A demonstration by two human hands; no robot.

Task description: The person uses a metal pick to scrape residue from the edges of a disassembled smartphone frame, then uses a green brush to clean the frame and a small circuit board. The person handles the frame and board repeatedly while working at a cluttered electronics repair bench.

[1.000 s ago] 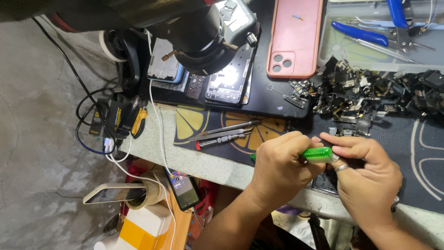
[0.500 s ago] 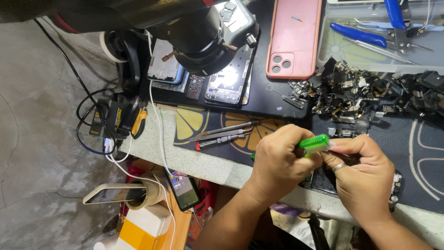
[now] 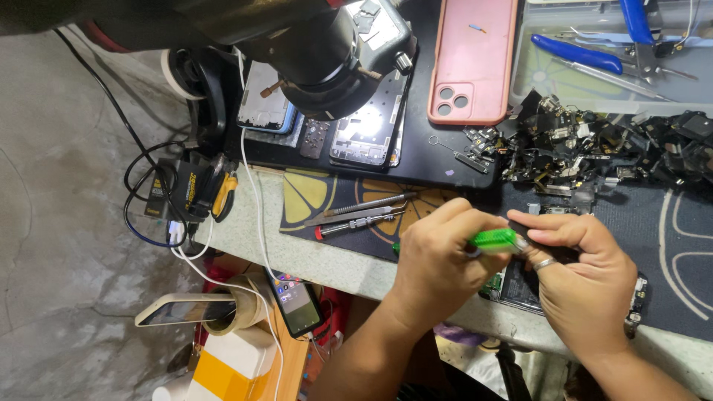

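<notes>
My left hand (image 3: 438,260) is closed around a small tool with a bright green handle (image 3: 494,239), held roughly level over the bench edge. My right hand (image 3: 587,286), with a ring on one finger, meets the tool's tip and pinches a small dark part (image 3: 536,223) between thumb and forefinger. Beneath both hands lies an opened phone (image 3: 520,286) with its board showing, mostly hidden by the hands. Everything rests on a dark work mat (image 3: 683,252).
A black microscope head (image 3: 327,52) hangs over a stripped phone frame (image 3: 368,126). A pink phone case (image 3: 475,59), blue-handled pliers (image 3: 579,53) and a heap of small dark parts (image 3: 594,141) lie beyond. Screwdrivers (image 3: 364,214) lie left; a lit phone (image 3: 297,301) and tape roll (image 3: 230,312) sit below the bench.
The green-handled tool was tilted upward half a second ago and now lies about level. Both hands have stayed at the same spot with small finger movements.
</notes>
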